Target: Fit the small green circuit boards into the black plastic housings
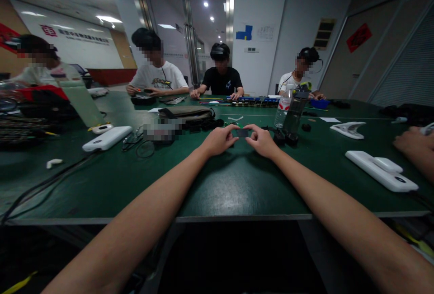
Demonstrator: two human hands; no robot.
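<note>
Together, a person's left hand (219, 141) and right hand (262, 141) pinch a small dark rectangular piece (242, 133) at its ends, between thumbs and forefingers, above a green table (220, 194); a clear bottle (282, 112) stands beyond the right hand; co-workers sit opposite.

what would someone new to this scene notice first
Probably the left grip and right grip, pinching a small dark piece between them near the middle of the view. Next, the row of people in dark headgear across the back, beyond the green table. Last, the red diamond sign at upper right, on the door.
</note>
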